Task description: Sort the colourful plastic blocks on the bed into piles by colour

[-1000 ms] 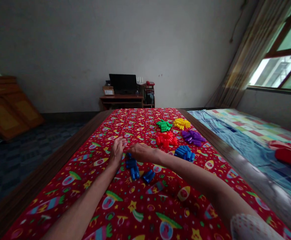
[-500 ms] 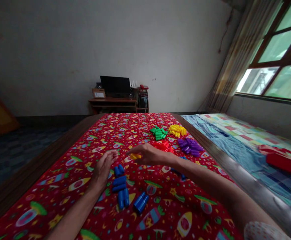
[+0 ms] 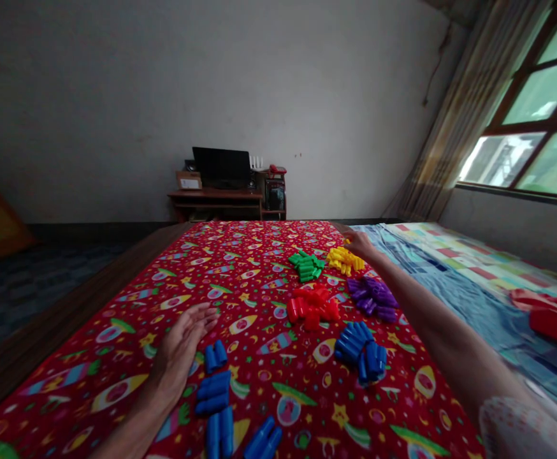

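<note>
My left hand (image 3: 185,335) rests over the cloth at left with its fingers stretched out and nothing in it. Just right of it lie several blue plastic building blocks (image 3: 213,392), each like two joined tubes. My right hand (image 3: 359,245) reaches to the far right edge of the table, above the pile of yellow blocks (image 3: 343,260). A small yellow block (image 3: 347,241) shows at its fingertips, partly hidden. Nearby are piles of green blocks (image 3: 307,266), purple blocks (image 3: 373,298), red blocks (image 3: 311,307) and blue blocks (image 3: 355,341).
A red patterned cloth (image 3: 278,376) covers the long table. Along its right side is a bed (image 3: 470,274) with a red item (image 3: 556,328) on it. By the far wall stands a desk (image 3: 216,196) with a monitor (image 3: 222,167).
My right hand has carried the yellow block from the middle of the cloth away and right to the yellow pile. My left hand has come slightly nearer, still open.
</note>
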Action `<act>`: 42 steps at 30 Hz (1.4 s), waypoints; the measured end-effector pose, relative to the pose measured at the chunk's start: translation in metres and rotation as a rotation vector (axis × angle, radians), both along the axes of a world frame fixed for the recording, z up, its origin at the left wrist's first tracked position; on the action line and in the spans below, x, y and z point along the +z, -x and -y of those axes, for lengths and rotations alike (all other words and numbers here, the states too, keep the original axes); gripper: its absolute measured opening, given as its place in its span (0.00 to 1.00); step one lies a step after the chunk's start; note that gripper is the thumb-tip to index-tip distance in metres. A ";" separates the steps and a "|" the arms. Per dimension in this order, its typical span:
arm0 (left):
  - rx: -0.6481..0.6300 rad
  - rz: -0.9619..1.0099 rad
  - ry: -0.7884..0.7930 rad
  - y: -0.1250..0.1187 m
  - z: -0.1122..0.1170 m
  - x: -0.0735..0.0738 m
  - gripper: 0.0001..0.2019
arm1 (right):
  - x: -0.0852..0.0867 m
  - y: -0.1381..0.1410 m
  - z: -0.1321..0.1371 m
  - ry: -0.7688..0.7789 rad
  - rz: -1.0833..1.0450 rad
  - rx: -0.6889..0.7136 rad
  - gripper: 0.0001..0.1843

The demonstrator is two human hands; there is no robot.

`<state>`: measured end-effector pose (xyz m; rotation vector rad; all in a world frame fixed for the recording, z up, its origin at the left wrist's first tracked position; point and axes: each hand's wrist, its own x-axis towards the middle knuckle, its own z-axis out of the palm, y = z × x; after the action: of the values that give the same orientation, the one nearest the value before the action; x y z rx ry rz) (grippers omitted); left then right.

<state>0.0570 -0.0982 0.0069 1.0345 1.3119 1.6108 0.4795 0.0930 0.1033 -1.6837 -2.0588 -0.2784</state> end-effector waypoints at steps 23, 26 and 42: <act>0.050 0.138 -0.111 -0.023 0.010 0.015 0.12 | -0.007 0.233 0.227 0.285 0.046 0.987 0.10; 0.046 0.149 -0.113 -0.021 0.010 0.014 0.10 | -0.031 0.260 0.228 0.227 0.158 0.868 0.10; 0.007 0.135 -0.141 -0.017 0.003 0.009 0.10 | -0.033 0.164 0.227 0.024 -0.157 0.764 0.16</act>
<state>0.0744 -0.1009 0.0155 0.9867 1.1265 1.7668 0.3156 -0.1341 0.0706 -0.7908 -2.3979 0.1272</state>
